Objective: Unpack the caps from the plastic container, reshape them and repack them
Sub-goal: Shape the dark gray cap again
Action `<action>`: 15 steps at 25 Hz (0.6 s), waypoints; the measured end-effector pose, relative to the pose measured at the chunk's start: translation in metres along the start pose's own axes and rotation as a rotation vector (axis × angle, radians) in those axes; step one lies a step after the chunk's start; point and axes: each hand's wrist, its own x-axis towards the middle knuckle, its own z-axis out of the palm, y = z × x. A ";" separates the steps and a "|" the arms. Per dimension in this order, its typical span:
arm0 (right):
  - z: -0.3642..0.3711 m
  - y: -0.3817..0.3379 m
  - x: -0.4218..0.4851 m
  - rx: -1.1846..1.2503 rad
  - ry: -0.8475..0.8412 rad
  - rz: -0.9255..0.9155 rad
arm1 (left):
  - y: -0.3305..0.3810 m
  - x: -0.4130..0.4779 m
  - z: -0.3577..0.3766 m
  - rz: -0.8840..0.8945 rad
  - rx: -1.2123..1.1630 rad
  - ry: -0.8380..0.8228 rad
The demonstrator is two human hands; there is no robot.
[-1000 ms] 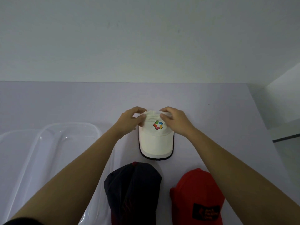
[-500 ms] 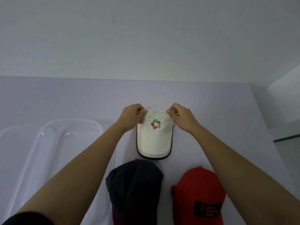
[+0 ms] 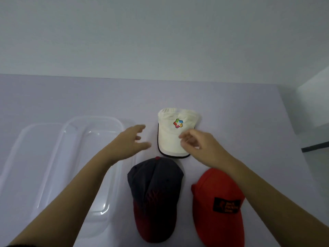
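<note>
white cap (image 3: 170, 139) flat, far | navy cap (image 3: 154, 184), red cap (image 3: 213, 189) side by side, near | transparent container (image 3: 94, 118) left

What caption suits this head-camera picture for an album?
Left hand and right hand hover by a white cap; dark cap and red cap nearer.

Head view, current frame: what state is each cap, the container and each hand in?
White cap: flattened on the table.
Dark cap: on the table, crown rounded.
Red cap: on the table, crown rounded.
Container: open, empty.
Left hand: fingers spread, holding nothing.
Right hand: fingers loosely curled, holding nothing.
</note>
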 end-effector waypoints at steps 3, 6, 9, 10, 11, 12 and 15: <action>0.033 0.010 -0.020 -0.147 -0.439 0.179 | -0.019 -0.023 0.016 -0.158 0.230 -0.371; 0.065 0.017 -0.019 -0.222 -0.507 0.238 | -0.026 -0.023 0.039 -0.143 0.348 -0.395; 0.079 0.020 -0.013 -0.216 -0.454 0.280 | -0.032 -0.017 0.045 -0.145 0.291 -0.373; 0.079 0.019 -0.012 -0.212 -0.442 0.286 | -0.034 -0.016 0.044 -0.148 0.264 -0.377; 0.078 0.017 -0.012 -0.215 -0.435 0.276 | -0.034 -0.017 0.042 -0.136 0.254 -0.384; 0.076 0.015 -0.013 -0.221 -0.434 0.262 | -0.034 -0.018 0.039 -0.112 0.255 -0.393; 0.073 0.014 -0.016 -0.234 -0.440 0.223 | -0.034 -0.021 0.036 -0.035 0.219 -0.398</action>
